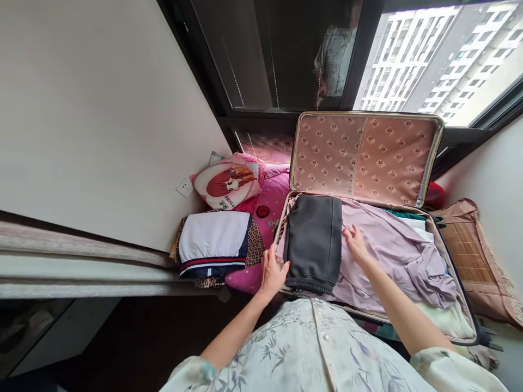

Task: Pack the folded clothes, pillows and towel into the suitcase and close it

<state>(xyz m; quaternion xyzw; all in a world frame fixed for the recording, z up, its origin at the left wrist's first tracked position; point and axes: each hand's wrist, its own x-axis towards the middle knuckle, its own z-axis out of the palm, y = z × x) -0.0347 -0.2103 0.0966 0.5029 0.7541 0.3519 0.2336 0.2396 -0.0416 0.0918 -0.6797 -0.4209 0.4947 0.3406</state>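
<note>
A folded dark grey garment [314, 242] with a ribbed edge lies in the left part of an open suitcase [443, 261]. My left hand [273, 271] is at the suitcase's left rim, beside the garment, fingers spread and nothing in them. On the garment's other side, my right hand [355, 243] rests with its fingers apart near the edge, over a mauve garment [379, 234]. Whether its fingertips touch the dark cloth I cannot tell. The mauve garment spreads across the rest of the case, partly covering white and green cloth.
Left of the suitcase lie a folded white and navy garment [216, 237] and a printed cushion [229, 182] on a pink cover [273, 198]. The patterned suitcase lid [363, 158] leans back against the window. A brown woven mat [469, 256] lies on the right.
</note>
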